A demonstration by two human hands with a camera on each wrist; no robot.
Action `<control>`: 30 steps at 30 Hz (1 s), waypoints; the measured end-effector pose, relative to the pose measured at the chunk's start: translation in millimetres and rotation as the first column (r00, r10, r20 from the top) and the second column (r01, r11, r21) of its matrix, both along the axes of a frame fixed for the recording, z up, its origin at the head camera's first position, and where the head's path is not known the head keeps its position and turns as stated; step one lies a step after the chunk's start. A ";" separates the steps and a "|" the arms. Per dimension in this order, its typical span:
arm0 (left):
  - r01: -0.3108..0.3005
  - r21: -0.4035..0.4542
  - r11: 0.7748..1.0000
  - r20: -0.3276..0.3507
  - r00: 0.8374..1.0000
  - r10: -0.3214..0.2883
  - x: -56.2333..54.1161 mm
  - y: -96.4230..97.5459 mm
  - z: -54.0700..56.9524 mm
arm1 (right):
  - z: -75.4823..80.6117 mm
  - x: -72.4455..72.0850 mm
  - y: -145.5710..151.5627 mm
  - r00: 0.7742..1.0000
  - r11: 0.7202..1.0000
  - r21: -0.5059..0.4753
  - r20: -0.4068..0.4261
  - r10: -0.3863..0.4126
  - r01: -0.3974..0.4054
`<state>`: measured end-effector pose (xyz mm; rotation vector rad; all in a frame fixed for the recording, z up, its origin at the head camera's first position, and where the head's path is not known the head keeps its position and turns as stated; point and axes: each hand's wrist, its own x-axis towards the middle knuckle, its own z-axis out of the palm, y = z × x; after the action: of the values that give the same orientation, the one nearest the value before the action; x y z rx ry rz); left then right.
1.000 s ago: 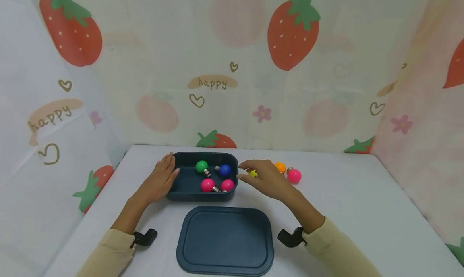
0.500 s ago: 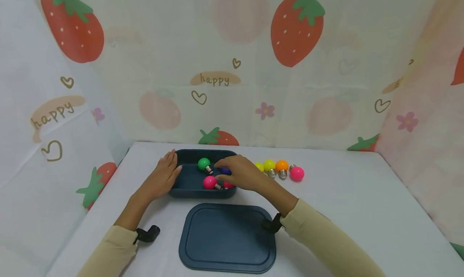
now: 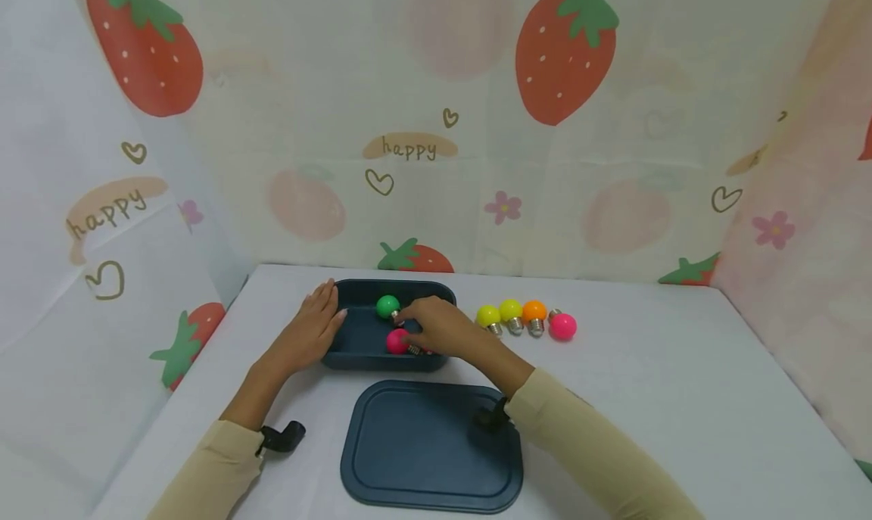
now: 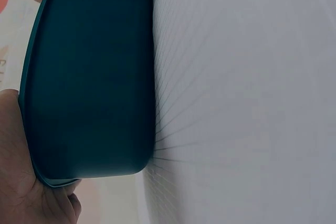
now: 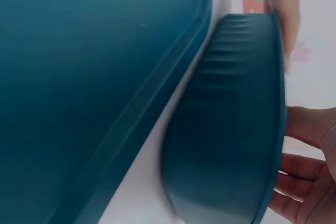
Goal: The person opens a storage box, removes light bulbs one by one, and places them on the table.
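Inside the dark box (image 3: 371, 362), the green bulb (image 3: 387, 306) is placed just left of and slightly beyond the fingertips of the right hand (image 3: 439, 327). Its long axis is slanted, so that its metal base is turned toward the index finger; whether contact is made cannot be told. The right hand is set nearer to it than the left hand (image 3: 309, 327), whose fingers are laid along the box's left end. In the right grip, thumb and index finger are parted by a narrow gap, and no bulb can be made out between them; whatever is covered by the palm is hidden. The pink bulb (image 3: 397, 341) is placed just left of the thumb, with its base pointed rightward. Yellow bulbs (image 3: 488, 315) are seen on the surface (image 3: 647, 384), right of the box.
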<state>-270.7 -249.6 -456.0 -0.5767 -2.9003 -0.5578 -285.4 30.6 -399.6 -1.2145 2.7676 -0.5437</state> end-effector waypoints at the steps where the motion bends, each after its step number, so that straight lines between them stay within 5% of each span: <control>1: -0.002 -0.002 1.000 0.004 1.000 0.002 0.2 0.1 0.1 | -1.4 -1.1 -0.8 1.000 1.000 0.005 0.004 0.001 -0.001; 30: -0.015 -0.032 0.999 0.014 1.000 0.015 -3.8 0.1 -2.4 | -21.0 -13.2 -15.8 0.998 0.996 0.061 0.028 0.058 -0.060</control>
<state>-274.5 -249.5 -458.3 -0.5573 -2.9295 -0.5160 -298.5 14.8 -420.6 -1.2618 2.6959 -0.4618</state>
